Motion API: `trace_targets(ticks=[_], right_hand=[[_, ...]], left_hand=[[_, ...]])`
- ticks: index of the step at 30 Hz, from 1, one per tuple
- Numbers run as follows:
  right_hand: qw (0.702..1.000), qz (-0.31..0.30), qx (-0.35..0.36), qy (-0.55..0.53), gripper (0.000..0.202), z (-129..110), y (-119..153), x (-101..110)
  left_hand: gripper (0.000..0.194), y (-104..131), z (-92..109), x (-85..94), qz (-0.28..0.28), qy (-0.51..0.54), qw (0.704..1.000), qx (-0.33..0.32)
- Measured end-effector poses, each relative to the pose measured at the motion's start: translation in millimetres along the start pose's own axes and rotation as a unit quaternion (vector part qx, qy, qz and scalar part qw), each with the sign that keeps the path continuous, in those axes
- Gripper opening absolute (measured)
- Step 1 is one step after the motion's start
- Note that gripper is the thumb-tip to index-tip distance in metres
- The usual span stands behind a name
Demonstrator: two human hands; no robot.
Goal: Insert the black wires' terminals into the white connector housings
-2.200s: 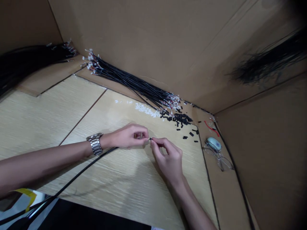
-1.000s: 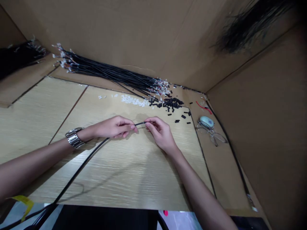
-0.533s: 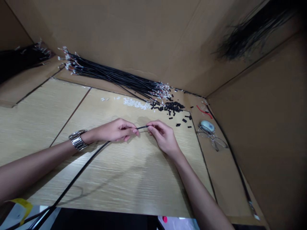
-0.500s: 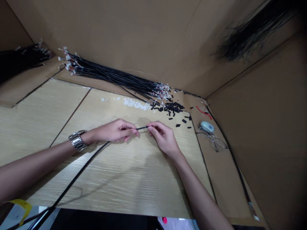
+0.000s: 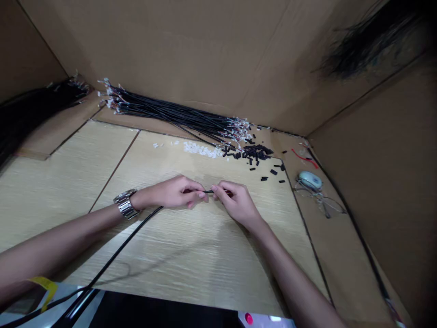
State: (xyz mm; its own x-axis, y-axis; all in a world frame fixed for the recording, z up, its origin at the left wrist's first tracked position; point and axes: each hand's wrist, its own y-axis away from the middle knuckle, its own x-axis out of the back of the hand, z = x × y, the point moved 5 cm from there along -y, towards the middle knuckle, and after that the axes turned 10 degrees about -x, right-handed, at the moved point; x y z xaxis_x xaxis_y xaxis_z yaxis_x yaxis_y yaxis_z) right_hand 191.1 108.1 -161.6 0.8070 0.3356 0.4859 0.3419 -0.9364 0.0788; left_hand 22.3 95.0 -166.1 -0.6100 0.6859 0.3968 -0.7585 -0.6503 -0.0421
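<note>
Between my two hands a black cable (image 5: 127, 242) is pinched near its end, over the middle of the wooden table (image 5: 164, 264). My left hand (image 5: 179, 192), with a metal watch (image 5: 126, 203) on its wrist, grips the cable, which runs down to the lower left past the table edge. My right hand (image 5: 234, 200) closes thumb and fingers on the cable's tip; thin reddish wires show faintly at its fingers. Behind the hands lie small white pieces (image 5: 201, 149) and short black pieces (image 5: 257, 152).
A bundle of black cables (image 5: 170, 111) with white connectors lies along the cardboard wall (image 5: 191, 50). Another dark bundle (image 5: 37, 105) is at the left. Glasses (image 5: 319, 196), a pale oval case (image 5: 310, 180) and a red strip (image 5: 305, 158) are at the right.
The view has shifted, so the scene sits further right. My right fingers have changed their hold at the cable's tip, and the hands are slightly closer together.
</note>
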Motion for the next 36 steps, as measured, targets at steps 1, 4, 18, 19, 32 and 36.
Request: trace_targets(ticks=[1, 4, 18, 19, 32, 36], right_hand=[[1.0, -0.005, -0.007, -0.002, 0.034, 0, 0, 2], [0.999, -0.023, -0.024, -0.022, 0.035, 0, 0, 9], [0.896, 0.243, 0.003, -0.37, 0.043, 20, -15, 86], [0.88, 0.259, 0.002, -0.399, 0.043, 22, -15, 88], [0.921, 0.033, -0.074, -0.381, 0.034, -14, 1, 7], [0.961, 0.006, -0.071, -0.269, 0.034, -6, -4, 12]], left_hand=[[0.044, 0, 1, 0.2, 0.006, -0.005, 1.0, -0.003], [0.038, -1, 3, 0.8, 0.034, 0.014, 0.999, 0.008], [0.041, -1, 25, -21.2, 0.022, 0.1, 0.993, 0.055], [0.042, -1, 27, -27.0, 0.008, 0.103, 0.993, 0.06], [0.031, 2, 46, -19.0, 0.077, -0.238, 0.968, -0.008], [0.029, 0, 15, 55.7, 0.202, -0.358, 0.912, 0.002]])
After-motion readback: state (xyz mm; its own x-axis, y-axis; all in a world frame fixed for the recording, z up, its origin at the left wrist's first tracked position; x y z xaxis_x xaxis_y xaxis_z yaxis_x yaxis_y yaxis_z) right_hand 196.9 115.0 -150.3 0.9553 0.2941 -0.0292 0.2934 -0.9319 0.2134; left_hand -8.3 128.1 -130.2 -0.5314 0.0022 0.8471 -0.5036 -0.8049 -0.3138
